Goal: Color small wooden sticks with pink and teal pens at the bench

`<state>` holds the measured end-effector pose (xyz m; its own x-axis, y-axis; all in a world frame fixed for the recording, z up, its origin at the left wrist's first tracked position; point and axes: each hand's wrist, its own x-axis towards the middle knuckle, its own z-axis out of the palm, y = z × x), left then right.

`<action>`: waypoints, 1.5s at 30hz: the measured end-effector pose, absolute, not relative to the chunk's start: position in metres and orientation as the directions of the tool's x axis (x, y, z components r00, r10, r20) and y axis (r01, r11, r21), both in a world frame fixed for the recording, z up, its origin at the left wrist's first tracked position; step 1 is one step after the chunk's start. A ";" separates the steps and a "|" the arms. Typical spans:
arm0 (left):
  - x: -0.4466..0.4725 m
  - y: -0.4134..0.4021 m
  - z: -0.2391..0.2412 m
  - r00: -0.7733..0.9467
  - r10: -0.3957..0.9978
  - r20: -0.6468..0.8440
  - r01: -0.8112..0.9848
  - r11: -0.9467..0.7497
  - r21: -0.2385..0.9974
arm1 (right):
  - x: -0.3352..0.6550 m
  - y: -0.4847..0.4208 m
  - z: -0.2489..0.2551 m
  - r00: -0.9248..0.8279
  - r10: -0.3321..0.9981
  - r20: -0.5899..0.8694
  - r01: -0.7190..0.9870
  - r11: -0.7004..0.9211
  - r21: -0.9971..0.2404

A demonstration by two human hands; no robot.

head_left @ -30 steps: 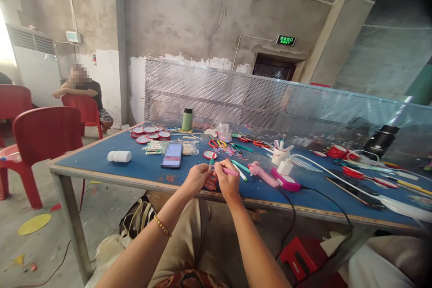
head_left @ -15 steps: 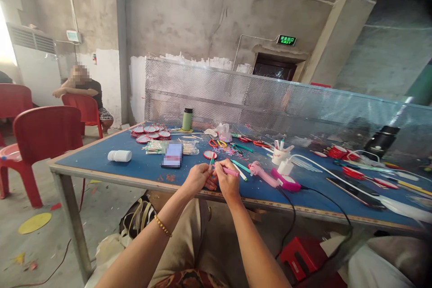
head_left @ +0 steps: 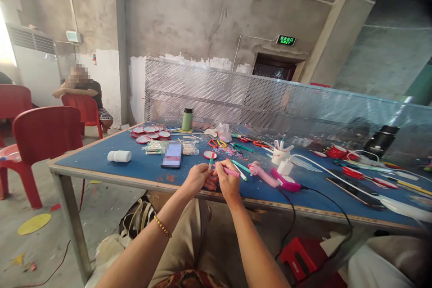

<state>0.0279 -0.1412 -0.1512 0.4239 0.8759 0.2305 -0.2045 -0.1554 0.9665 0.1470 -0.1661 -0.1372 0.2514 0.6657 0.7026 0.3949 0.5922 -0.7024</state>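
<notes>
Left hand (head_left: pixel 196 177) is pinched on a slim green-and-pale stick (head_left: pixel 211 162), right hand (head_left: pixel 229 183) is clamped on a pink pen (head_left: pixel 231 171), both close together at the near edge of the blue surface (head_left: pixel 89 161). Stick points up by a red-rimmed white disc (head_left: pixel 208 155); fingers hide whether pen touches stick, can't tell from here. Dark-edged phone (head_left: pixel 172 155) and white bottle (head_left: pixel 119 156) sit left, teal pen (head_left: pixel 240 166) and pink corded tool (head_left: pixel 266 175) right.

white glare, far left | upper-right corner dark | exit sign (head_left: pixel 286 40) glowing green | stretched edges
</notes>
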 end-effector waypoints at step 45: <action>0.031 -0.139 -0.154 0.408 0.885 0.226 -0.189 -0.160 0.969 | 0.148 -0.165 -0.139 0.223 0.614 0.757 0.459 0.619 -0.637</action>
